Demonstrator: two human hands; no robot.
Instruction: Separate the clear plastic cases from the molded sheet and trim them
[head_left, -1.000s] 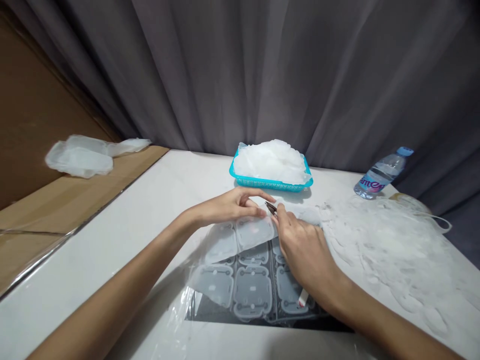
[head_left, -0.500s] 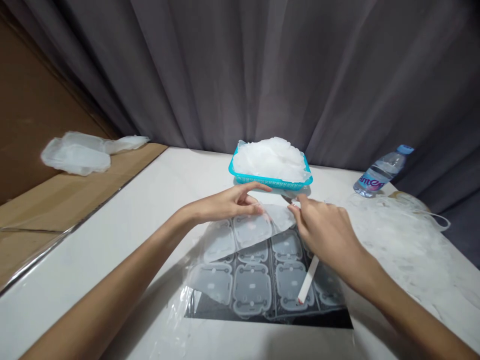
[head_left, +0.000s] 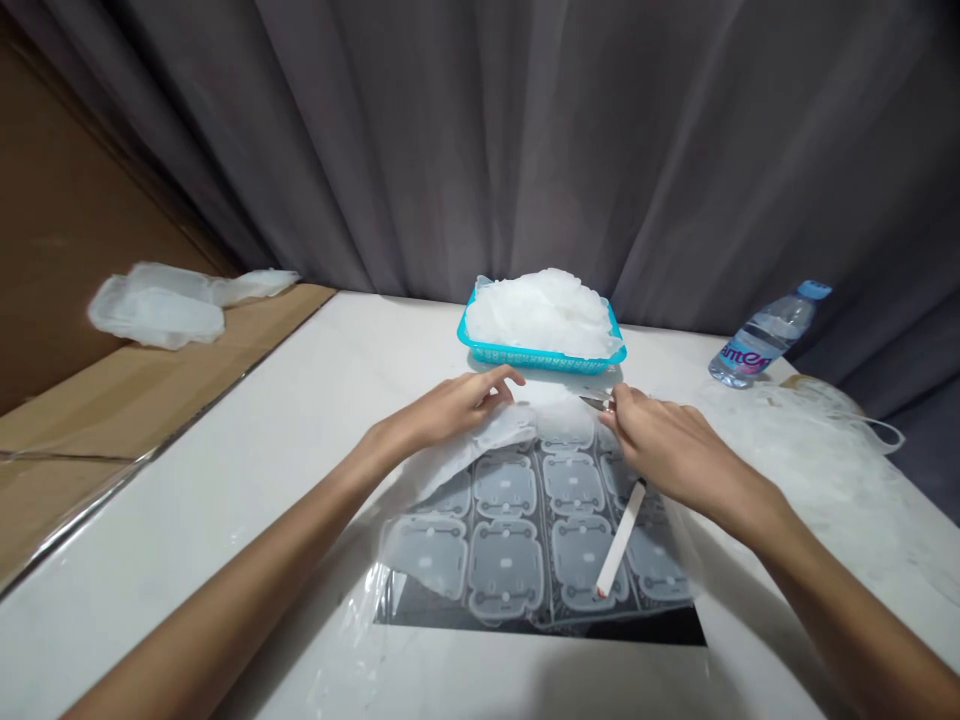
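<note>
A translucent plastic sheet (head_left: 469, 450) is lifted and folded back at the upper left of a dark printed sheet (head_left: 420, 605) with rows of rounded panel outlines. My left hand (head_left: 457, 408) is closed on this sheet near its raised edge; the thumb is mostly hidden. My right hand (head_left: 667, 435) grips a slim metal-tipped tool (head_left: 594, 402) whose point faces left, above the far edge of the printed sheet. The tool's handle is covered by my fingers, so its kind does not show. Below my right hand, a flat white stick (head_left: 621, 540) with a reddish end lies across the panels.
Behind my hands, a turquoise basket (head_left: 540, 358) holds a heap of white translucent pieces (head_left: 544, 312). A water bottle (head_left: 769, 335) leans at the right, near a spread of clear scraps (head_left: 810, 470). Cardboard (head_left: 247, 335) at the left bears more translucent pieces (head_left: 169, 305).
The translucent sheet has been drawn up and left, showing more of the printed panels. My left hand has shifted slightly left; my right hand and its tool have moved right, away from it.
</note>
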